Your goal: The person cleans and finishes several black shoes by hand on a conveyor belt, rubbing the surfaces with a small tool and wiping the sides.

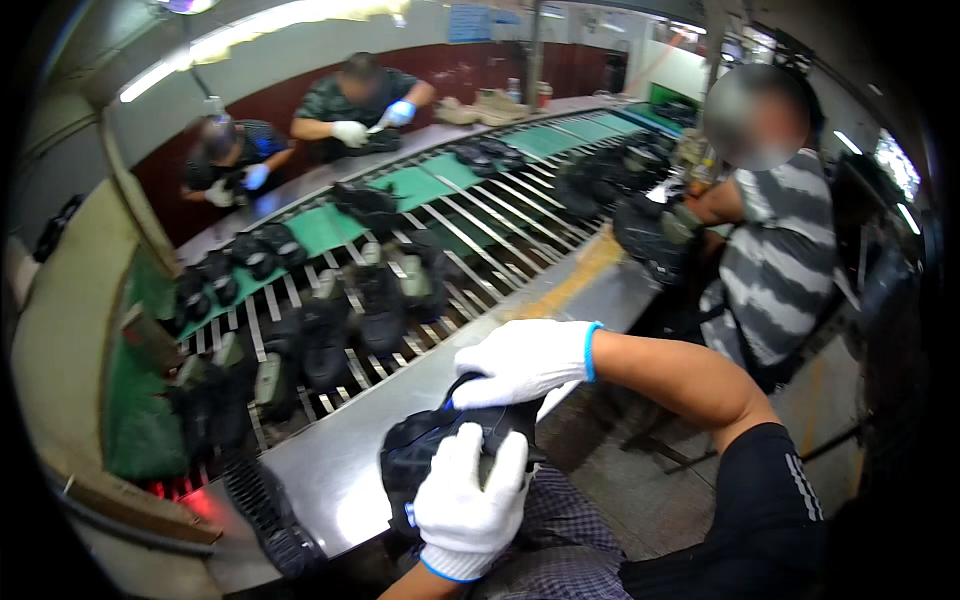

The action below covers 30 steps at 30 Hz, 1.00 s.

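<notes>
I hold a black shoe [420,455] in my lap at the near edge of a steel bench [330,465]. My left hand [468,500], in a white glove with a blue cuff, grips the shoe from below and in front. My right hand [520,360], gloved the same way, lies flat on the shoe's top and far end. The shoe's sole side is hidden under my hands.
A slatted conveyor [470,225] with green panels carries several dark boots [380,305]. Two gloved people work at the far side. A person in a striped shirt [780,270] sits to my right holding a dark boot [650,240]. A black sole [265,515] lies at the bench's near left.
</notes>
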### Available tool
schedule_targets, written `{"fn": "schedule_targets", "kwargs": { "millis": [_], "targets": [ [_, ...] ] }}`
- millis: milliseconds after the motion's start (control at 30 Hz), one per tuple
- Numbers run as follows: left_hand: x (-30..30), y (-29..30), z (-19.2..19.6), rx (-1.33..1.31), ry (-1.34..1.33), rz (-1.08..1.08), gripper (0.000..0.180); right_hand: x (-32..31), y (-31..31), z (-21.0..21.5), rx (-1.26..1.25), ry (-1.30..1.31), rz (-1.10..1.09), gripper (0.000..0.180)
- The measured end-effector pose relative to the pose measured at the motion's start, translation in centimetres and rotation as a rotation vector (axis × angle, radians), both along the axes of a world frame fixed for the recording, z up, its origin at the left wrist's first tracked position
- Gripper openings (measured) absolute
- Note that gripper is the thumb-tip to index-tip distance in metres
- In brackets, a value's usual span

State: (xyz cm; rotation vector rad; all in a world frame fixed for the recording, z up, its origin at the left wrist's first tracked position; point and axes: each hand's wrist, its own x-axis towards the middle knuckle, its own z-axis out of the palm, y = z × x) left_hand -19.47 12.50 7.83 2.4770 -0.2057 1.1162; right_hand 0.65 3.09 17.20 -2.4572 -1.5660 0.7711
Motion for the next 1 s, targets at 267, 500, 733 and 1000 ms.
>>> {"fn": "schedule_targets", "kwargs": {
  "millis": [267, 500, 733, 1000],
  "targets": [
    [-8.6, 10.9, 1.5, -0.547, -0.071, 0.29, 0.071, 2.2, -2.8, -14.9, 0.4, -0.627, 0.004, 0.045],
    [-19.5, 6.1, -5.6, -1.219, -0.29, 0.574, 0.064, 6.7, -10.6, -23.0, 0.355, -0.688, -0.326, 0.038],
    [-14.8, -0.1, -13.1, -1.137, 0.32, 0.666, 0.067, 11.0, -11.2, -19.7, 0.572, 0.673, -0.903, 0.038],
    [-8.9, 6.6, -4.7, -0.031, 0.489, 0.408, 0.116, -10.7, -4.0, -9.7, -0.031, 1.389, -0.552, 0.045]
  ]
}}
